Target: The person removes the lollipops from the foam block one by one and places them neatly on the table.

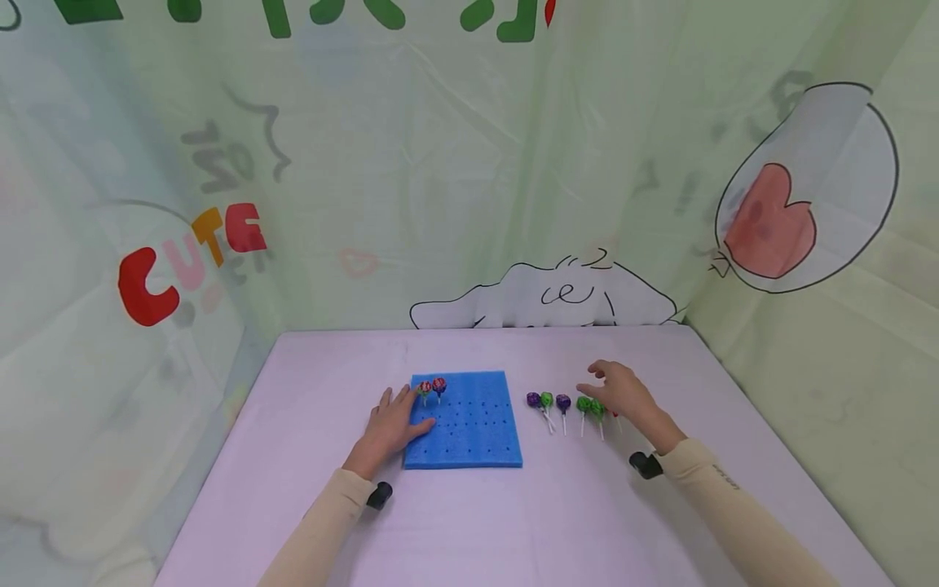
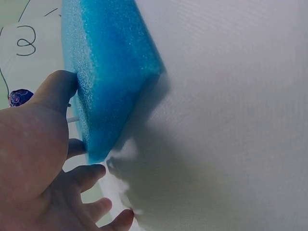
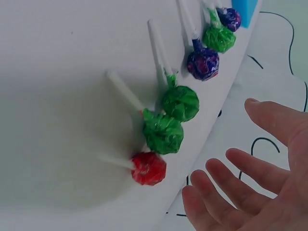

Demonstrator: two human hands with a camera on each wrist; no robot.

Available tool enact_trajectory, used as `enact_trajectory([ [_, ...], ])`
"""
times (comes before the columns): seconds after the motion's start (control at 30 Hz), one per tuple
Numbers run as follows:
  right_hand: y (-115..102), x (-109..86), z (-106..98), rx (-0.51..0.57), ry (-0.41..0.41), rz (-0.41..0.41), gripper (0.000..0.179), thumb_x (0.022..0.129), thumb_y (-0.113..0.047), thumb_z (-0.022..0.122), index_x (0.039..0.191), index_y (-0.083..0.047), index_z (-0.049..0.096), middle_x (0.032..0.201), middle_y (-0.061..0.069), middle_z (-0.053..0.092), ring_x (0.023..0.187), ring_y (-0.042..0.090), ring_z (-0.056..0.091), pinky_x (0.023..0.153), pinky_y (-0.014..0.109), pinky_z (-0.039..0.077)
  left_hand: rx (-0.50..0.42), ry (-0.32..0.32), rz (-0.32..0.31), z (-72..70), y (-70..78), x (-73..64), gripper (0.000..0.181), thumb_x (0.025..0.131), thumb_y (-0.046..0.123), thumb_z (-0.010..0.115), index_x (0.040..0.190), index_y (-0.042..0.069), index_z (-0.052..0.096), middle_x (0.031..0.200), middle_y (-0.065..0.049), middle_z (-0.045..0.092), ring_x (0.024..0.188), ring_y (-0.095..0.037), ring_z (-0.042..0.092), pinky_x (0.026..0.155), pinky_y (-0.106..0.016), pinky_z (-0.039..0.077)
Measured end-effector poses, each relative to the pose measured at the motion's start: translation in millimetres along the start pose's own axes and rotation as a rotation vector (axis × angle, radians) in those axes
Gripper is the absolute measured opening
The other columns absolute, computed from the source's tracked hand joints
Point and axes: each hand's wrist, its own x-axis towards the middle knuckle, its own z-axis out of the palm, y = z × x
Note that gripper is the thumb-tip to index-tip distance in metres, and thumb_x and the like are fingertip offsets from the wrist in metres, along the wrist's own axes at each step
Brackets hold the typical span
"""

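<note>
Fabric (image 1: 81,367) with the word CUTE on it hangs beyond the left edge of the tabletop (image 1: 587,522). A beige left sleeve (image 1: 315,522), with a black device (image 1: 379,495) at the wrist, leads to the left hand (image 1: 389,422). It is spread and grips nothing: the thumb lies over a blue foam board (image 1: 473,440), the other fingers along its left side. The board lies towards the tabletop's far edge, slightly left of the middle, its top dotted with rows of small holes. Near its far left corner stand a red-and-green lollipop (image 1: 425,387) and a red-and-purple lollipop (image 1: 438,384).

Right of the board, six lollipops lie with their heads towards the tabletop's far edge: first purple lollipop (image 1: 533,399), first green lollipop (image 1: 547,399), second purple lollipop (image 1: 563,402), two close together, second green lollipop (image 3: 181,103) and third green lollipop (image 3: 163,134), then red lollipop (image 3: 149,168). Near that end hangs the right hand (image 1: 619,391), thumb and fingers apart, holding nothing. Its beige right sleeve (image 1: 741,514) reaches towards the tabletop's right edge.
</note>
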Motion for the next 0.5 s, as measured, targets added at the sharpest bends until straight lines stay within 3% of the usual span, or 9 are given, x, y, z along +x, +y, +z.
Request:
enact_trajectory([
  [0.2,-15,2.1,5,0.009,0.034,-0.034,0.051,0.095,-0.031,0.069,0.127,0.007,0.06,0.125,0.031,0.062,0.113,0.045,0.061,0.09,0.056,0.054,-0.002,0.002,0.0,-0.3,0.2,0.0,0.077,0.095,0.047,0.065,0.154,0.006,0.038,0.161,-0.022,0.033,0.151,-0.05,0.019,0.117,-0.069,0.024],
  [0.5,-32,4.4,14,0.021,0.026,-0.03,0.051,0.095,-0.033,0.069,0.129,0.004,0.06,0.126,0.028,0.063,0.114,0.043,0.061,0.092,0.054,0.054,-0.003,0.0,0.0,-1.2,1.0,-0.6,0.076,0.095,0.046,0.065,0.153,0.005,0.038,0.161,-0.022,0.033,0.151,-0.051,0.019,0.117,-0.069,0.024],
])
